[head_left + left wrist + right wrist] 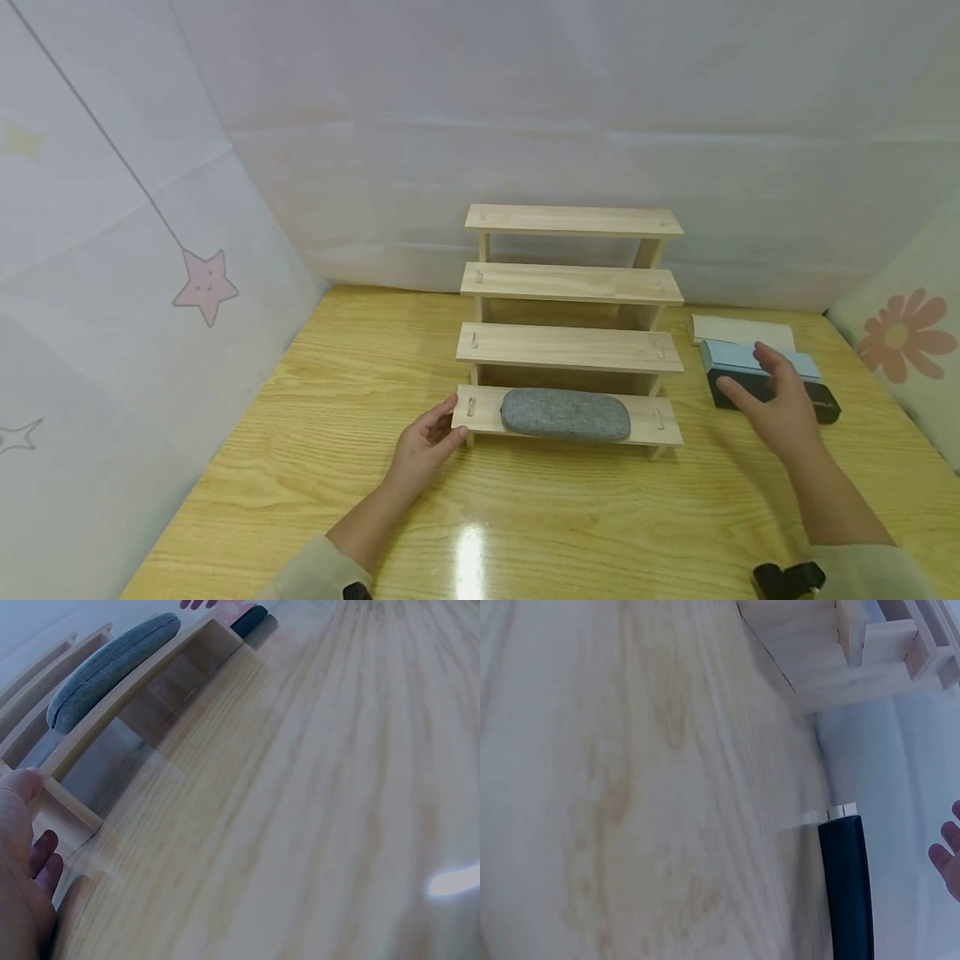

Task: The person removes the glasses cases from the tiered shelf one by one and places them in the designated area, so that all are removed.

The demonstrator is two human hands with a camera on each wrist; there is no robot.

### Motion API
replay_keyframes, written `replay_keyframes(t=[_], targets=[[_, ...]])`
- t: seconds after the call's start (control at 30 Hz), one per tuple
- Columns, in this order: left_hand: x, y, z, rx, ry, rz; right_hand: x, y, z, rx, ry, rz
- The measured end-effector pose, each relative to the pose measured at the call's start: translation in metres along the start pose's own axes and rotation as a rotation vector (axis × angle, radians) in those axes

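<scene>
A wooden four-tier step shelf (570, 347) stands on the table. My left hand (422, 450) holds the left end of its lowest tier between thumb and fingers; in the left wrist view the thumb (28, 784) is at the corner. A grey fabric glasses case (566, 414) lies lengthwise on that tier. My right hand (783, 412) is raised with fingers spread over a black case (825, 403) and a light blue case (738, 355), holding nothing. Only the right hand's fingers (951, 838) show at the right wrist view's edge, beside the black case.
Behind the blue case lies a flat cream-coloured case (750, 330), right of the shelf. The wood-grain table (337, 392) is bordered by pale fabric walls (390, 192) at the back and sides. Dark wrist devices (787, 579) sit at both cuffs.
</scene>
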State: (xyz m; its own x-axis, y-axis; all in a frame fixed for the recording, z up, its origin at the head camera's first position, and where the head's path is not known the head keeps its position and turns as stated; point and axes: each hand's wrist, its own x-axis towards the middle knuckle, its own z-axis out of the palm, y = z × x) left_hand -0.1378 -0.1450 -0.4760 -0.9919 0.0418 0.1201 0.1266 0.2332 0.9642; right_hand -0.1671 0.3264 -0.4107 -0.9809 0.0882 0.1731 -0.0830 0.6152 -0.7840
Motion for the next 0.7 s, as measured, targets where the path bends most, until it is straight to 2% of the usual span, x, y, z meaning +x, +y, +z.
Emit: replay_keyframes(t=[0.7], targets=[[0.001, 0.000, 0.000, -0.022, -0.006, -0.017, -0.008, -0.045, 0.013, -0.011, -0.042, -0.072]])
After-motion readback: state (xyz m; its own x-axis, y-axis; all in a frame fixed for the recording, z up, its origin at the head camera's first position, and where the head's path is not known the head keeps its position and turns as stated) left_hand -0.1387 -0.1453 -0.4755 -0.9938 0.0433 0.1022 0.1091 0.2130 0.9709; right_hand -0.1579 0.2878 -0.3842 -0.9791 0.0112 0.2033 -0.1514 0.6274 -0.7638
